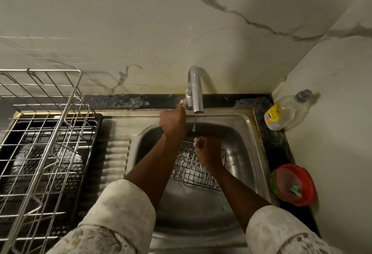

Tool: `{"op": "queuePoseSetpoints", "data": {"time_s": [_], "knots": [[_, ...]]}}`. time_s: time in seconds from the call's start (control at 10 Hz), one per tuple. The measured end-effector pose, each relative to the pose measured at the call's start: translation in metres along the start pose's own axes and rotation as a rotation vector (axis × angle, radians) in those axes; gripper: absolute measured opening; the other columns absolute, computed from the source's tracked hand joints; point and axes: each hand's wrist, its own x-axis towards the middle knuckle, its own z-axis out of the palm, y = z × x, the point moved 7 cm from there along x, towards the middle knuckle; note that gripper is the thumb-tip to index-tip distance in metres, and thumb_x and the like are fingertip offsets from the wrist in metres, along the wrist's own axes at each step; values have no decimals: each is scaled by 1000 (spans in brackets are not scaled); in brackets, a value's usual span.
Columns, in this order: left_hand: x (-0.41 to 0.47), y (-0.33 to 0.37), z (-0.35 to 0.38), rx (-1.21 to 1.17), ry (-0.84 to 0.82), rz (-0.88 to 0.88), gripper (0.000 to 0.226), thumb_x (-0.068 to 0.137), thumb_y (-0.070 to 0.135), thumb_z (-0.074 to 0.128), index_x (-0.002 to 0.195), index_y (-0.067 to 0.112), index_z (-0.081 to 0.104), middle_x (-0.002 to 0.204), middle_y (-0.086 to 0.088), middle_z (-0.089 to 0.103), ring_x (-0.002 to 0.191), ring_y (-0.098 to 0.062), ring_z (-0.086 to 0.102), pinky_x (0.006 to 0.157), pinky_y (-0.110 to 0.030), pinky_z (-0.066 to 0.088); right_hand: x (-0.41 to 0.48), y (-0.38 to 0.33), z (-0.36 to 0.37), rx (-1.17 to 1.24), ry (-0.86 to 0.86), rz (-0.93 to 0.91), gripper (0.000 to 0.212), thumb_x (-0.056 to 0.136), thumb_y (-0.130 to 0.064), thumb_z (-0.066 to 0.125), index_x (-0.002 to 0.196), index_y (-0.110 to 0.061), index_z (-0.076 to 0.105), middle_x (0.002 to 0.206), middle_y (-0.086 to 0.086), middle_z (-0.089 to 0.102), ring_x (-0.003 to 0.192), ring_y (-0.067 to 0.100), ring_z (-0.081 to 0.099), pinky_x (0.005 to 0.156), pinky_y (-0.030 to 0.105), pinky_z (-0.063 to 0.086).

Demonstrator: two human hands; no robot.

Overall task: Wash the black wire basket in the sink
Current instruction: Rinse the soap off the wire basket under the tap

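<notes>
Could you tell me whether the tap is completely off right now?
No, a thin stream of water falls from the tap into the sink.

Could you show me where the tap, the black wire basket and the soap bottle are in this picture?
tap (196, 90): head view, on the upright silver spout.
black wire basket (188, 170): head view, on its mesh bottom inside the sink.
soap bottle (285, 112): head view, on its clear body in the corner.
</notes>
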Motion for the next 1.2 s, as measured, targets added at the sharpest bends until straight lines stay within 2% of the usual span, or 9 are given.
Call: {"op": "queuePoseSetpoints", "data": {"time_s": [0.1,0.2,0.3,0.4,0.5,0.8,1.0,1.1,1.2], "knots": [[26,-26,-3,-282,-64,-144,51,82,58,69,106,13,67,71,0,63,60,-14,59,55,-28,51,2,-3,13,-16,-90,-16,30,84,3,64,59,-14,59,55,0,57,50,8,53,50,23,48],[23,-27,-13,-139,-15,-44,45,88,62,62,91,18,68,74,0,67,63,-15,65,61,-29,56,9,3,24,-20,-100,10,35,95,-9,59,61,-17,57,58,0,55,53,11,55,52,32,50],[20,-45,-19,470,-42,320,35,98,48,54,82,20,67,72,4,69,62,-6,67,61,-20,57,11,11,40,-114,-213,31,22,96,-14,62,76,-23,62,75,-5,61,69,8,59,61,26,49],[17,-69,0,869,-215,582,19,100,29,54,89,23,68,81,5,69,67,-3,65,63,-19,57,9,16,50,-215,-319,10,11,90,-12,69,87,-23,69,86,-3,67,77,10,61,66,24,47],[25,-99,28,1131,-430,805,22,94,13,58,111,26,66,108,5,69,94,-11,68,77,-26,58,10,24,55,-250,-361,3,21,84,-12,76,103,-23,74,97,0,73,88,18,67,74,28,52],[46,-106,44,1171,-521,746,20,95,17,57,109,21,71,97,-4,71,87,-21,69,71,-29,52,14,28,65,-364,-509,-80,30,89,-14,68,117,-20,72,109,7,72,97,27,68,83,40,56],[60,-140,43,1147,-626,583,23,93,13,58,110,23,69,101,-4,70,92,-22,67,76,-32,55,13,29,82,-388,-665,-68,32,95,-9,57,118,-28,69,108,2,71,94,21,68,81,35,56],[64,-148,43,1137,-655,537,26,91,5,58,109,20,71,99,-3,71,89,-20,68,76,-31,55,20,34,91,-399,-788,-19,33,96,-9,57,119,-31,67,101,-1,69,84,14,66,79,35,58],[70,-147,42,1109,-649,531,24,90,4,60,107,16,71,98,-3,71,88,-19,67,74,-28,52,26,36,91,-381,-802,-17,27,97,-10,58,114,-28,69,97,-2,67,82,11,64,79,37,58]]}}
